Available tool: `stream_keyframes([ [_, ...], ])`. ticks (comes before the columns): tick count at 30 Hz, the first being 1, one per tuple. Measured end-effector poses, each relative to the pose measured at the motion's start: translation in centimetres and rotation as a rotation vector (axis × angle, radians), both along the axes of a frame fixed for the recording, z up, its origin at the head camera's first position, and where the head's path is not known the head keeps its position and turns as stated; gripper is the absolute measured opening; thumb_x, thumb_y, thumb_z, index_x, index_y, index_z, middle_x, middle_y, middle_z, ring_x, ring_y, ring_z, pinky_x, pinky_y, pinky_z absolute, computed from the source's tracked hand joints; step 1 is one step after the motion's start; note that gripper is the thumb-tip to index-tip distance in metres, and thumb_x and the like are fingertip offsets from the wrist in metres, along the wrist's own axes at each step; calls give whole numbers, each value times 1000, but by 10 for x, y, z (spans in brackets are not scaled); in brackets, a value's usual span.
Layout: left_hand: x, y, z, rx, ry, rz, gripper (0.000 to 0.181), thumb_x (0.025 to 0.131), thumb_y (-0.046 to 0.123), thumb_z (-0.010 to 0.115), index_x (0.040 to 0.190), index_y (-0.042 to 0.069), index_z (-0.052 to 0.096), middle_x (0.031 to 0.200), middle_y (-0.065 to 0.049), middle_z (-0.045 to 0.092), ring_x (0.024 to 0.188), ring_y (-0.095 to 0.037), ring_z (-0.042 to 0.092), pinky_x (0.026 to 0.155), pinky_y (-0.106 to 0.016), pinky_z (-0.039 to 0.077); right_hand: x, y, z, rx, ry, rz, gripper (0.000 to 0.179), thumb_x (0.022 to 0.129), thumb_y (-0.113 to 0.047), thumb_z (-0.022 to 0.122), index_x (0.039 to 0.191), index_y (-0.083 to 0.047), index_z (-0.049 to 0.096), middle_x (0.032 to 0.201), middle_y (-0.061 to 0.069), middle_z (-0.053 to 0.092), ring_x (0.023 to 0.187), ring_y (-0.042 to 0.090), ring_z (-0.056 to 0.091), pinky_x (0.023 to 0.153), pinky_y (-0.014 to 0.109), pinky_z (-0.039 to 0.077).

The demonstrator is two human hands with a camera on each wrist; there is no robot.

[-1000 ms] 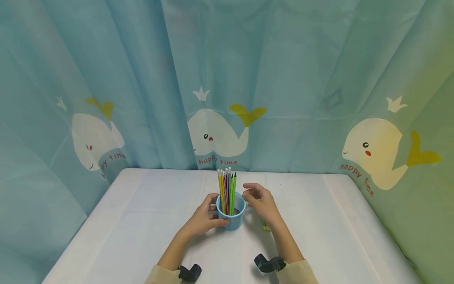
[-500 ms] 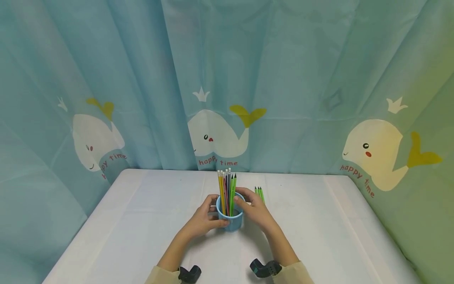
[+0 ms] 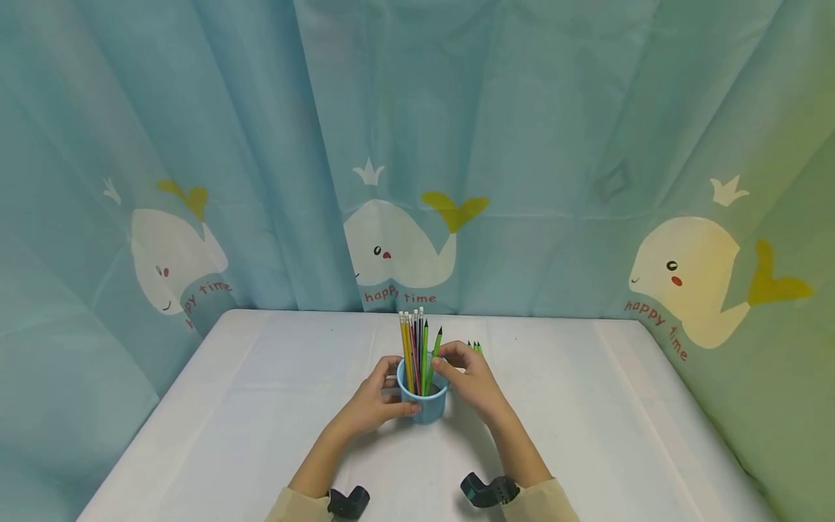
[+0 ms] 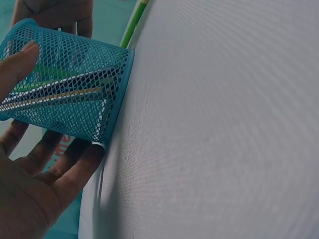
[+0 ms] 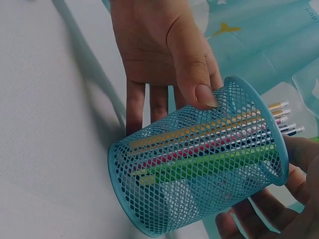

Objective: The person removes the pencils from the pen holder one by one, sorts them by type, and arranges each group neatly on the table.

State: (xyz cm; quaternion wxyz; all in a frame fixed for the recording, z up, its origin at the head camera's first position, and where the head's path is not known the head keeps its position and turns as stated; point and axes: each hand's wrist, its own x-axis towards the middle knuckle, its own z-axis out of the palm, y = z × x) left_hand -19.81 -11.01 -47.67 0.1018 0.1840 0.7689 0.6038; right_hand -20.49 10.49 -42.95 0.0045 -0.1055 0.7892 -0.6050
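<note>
A light-blue mesh pencil cup (image 3: pixel 427 413) stands upright on the table. My left hand (image 3: pixel 375 399) grips its left side, thumb across the front and the other fingers spread around the wall. In the cup are several pencils (image 3: pixel 408 348), yellow, red and dark, white erasers up, and a green pencil (image 3: pixel 425 341) with its dark point up. My right hand (image 3: pixel 475 380) is at the right rim, pinching another green pencil (image 3: pixel 439 335) that leans right. Through the mesh in the right wrist view, the green pencils (image 5: pixel 214 163) reach down near the cup's bottom.
Behind my right hand, more green pencils (image 3: pixel 475 346) lie on the white-covered table (image 3: pixel 261 406), partly hidden by it. A blue-green curtain (image 3: pixel 554 145) with printed whales hangs behind the table and along its sides. Each wrist wears a black camera band (image 3: pixel 489 491).
My right hand has come left from beside the cup to its rim and taken one green pencil, which now tilts right, away from the other. My left hand and the cup stay put.
</note>
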Motion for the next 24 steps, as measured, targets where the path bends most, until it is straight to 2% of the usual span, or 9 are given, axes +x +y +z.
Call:
stream_keyframes([
  [4, -1, 0, 0, -4, -3, 7, 79, 80, 20, 85, 142, 11, 36, 141, -17, 48, 128, -39, 54, 100, -45, 54, -8, 1, -15, -10, 6, -19, 14, 94, -15, 67, 105, -6, 65, 110, 8, 68, 113, 28, 61, 100, 53, 49],
  [8, -1, 0, 0, -10, -4, 7, 79, 81, 19, 85, 142, 11, 36, 142, -18, 47, 128, -39, 54, 100, -45, 54, -9, 3, -17, -20, 8, -14, 14, 94, -18, 68, 104, -8, 65, 110, 7, 68, 112, 26, 61, 99, 50, 51],
  [14, -1, 0, 2, -8, -5, 4, 79, 81, 19, 84, 142, 10, 36, 142, -18, 48, 129, -39, 53, 101, -45, 53, -9, 5, -11, -3, 12, -32, 13, 96, -21, 67, 103, -11, 65, 109, 4, 68, 112, 25, 61, 99, 49, 50],
  [17, -1, 0, 3, -4, 6, -1, 79, 81, 19, 85, 142, 9, 36, 141, -18, 48, 128, -40, 53, 101, -46, 53, -8, 7, -7, -8, 33, -33, 14, 97, -21, 66, 104, -10, 65, 111, 8, 69, 111, 24, 62, 97, 48, 52],
  [21, -1, 0, 2, -11, 7, -1, 79, 81, 20, 85, 142, 9, 35, 141, -18, 48, 128, -40, 54, 100, -45, 54, -7, 11, 0, -41, 48, -25, 16, 97, -20, 65, 106, -7, 65, 113, 11, 68, 109, 24, 61, 90, 40, 57],
  [24, -1, -1, 0, -13, 1, -2, 79, 81, 20, 84, 142, 9, 35, 141, -19, 48, 128, -40, 54, 99, -45, 54, -5, 14, 5, -65, 47, -24, 16, 97, -20, 65, 106, -7, 65, 114, 8, 68, 106, 23, 61, 86, 34, 58],
])
